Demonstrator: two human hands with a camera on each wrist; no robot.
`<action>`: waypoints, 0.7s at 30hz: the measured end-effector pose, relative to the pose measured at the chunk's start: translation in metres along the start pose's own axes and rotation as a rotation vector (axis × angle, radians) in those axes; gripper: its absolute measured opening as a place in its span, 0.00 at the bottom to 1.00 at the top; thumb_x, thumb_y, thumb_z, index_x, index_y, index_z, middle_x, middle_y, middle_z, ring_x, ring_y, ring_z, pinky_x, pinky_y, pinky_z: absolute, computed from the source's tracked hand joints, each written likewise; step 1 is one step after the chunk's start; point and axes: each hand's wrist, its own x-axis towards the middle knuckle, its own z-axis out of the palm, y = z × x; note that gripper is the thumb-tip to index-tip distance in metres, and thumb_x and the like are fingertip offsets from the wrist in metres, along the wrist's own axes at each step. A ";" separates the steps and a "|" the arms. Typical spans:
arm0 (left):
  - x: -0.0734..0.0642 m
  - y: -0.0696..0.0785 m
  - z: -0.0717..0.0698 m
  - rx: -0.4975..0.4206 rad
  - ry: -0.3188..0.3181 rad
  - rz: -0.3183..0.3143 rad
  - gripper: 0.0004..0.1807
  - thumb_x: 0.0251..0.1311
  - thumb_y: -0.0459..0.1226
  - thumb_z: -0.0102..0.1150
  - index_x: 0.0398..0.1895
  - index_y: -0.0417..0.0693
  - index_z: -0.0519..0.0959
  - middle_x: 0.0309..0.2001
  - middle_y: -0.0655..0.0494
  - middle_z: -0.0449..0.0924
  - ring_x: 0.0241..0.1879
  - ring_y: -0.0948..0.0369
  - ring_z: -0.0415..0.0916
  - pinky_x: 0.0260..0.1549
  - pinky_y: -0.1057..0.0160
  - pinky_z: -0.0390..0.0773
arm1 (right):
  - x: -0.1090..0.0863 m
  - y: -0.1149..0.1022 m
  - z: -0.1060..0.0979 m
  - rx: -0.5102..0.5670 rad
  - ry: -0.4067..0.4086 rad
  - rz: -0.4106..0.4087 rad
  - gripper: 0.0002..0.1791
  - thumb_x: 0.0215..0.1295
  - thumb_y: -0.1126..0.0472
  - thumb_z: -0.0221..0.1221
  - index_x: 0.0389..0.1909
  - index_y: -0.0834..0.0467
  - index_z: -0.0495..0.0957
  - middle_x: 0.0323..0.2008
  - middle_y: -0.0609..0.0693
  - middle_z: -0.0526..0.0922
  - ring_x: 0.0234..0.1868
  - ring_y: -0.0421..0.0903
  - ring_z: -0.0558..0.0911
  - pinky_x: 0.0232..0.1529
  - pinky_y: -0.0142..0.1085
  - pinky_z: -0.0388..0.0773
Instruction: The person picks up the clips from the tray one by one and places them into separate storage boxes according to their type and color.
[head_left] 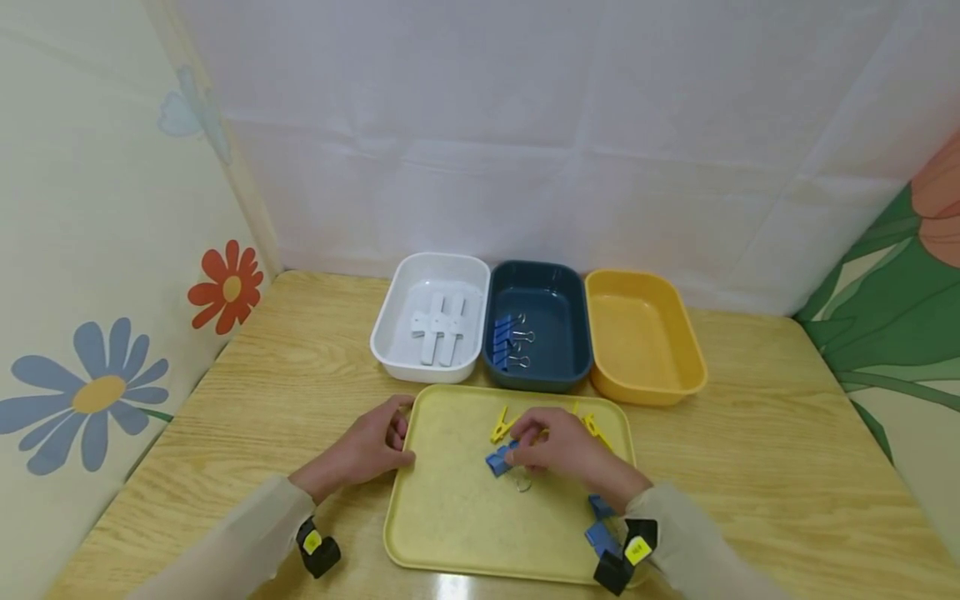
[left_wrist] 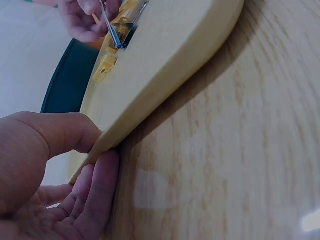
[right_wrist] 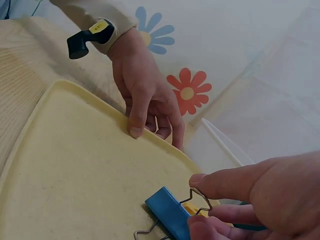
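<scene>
My left hand grips the left rim of a pale yellow tray, thumb above and fingers beneath, as the left wrist view shows. Over the tray's middle, my right hand pinches a blue binder clip by a wire handle. Just beyond that hand lies a yellow clothespin. Another yellow clothespin is at the tray's far right, partly covered by the hand. More blue binder clips lie near the right rim, half hidden under my right wrist.
Behind the tray stand three bins side by side: a white bin with several white clips, a dark blue bin with several blue binder clips, and a yellow bin. The wooden table extends around them.
</scene>
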 end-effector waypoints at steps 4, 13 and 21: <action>-0.001 0.000 0.000 -0.005 -0.003 -0.001 0.40 0.47 0.28 0.67 0.66 0.37 0.61 0.36 0.51 0.71 0.33 0.61 0.70 0.30 0.70 0.71 | 0.000 -0.002 0.001 -0.041 -0.023 0.013 0.17 0.51 0.59 0.71 0.41 0.60 0.80 0.31 0.50 0.79 0.27 0.43 0.77 0.31 0.33 0.75; 0.000 -0.001 0.001 -0.021 0.000 -0.018 0.40 0.47 0.27 0.67 0.65 0.39 0.62 0.36 0.51 0.71 0.33 0.61 0.70 0.30 0.69 0.71 | 0.002 -0.005 0.004 -0.082 -0.080 -0.064 0.16 0.49 0.65 0.71 0.39 0.60 0.80 0.34 0.51 0.81 0.31 0.43 0.77 0.32 0.32 0.75; 0.001 -0.002 0.000 -0.026 -0.006 -0.017 0.39 0.47 0.28 0.68 0.65 0.39 0.62 0.36 0.51 0.70 0.33 0.60 0.69 0.30 0.69 0.71 | 0.004 -0.005 0.006 -0.130 -0.019 -0.149 0.12 0.52 0.72 0.64 0.39 0.61 0.80 0.38 0.54 0.82 0.32 0.42 0.77 0.32 0.31 0.75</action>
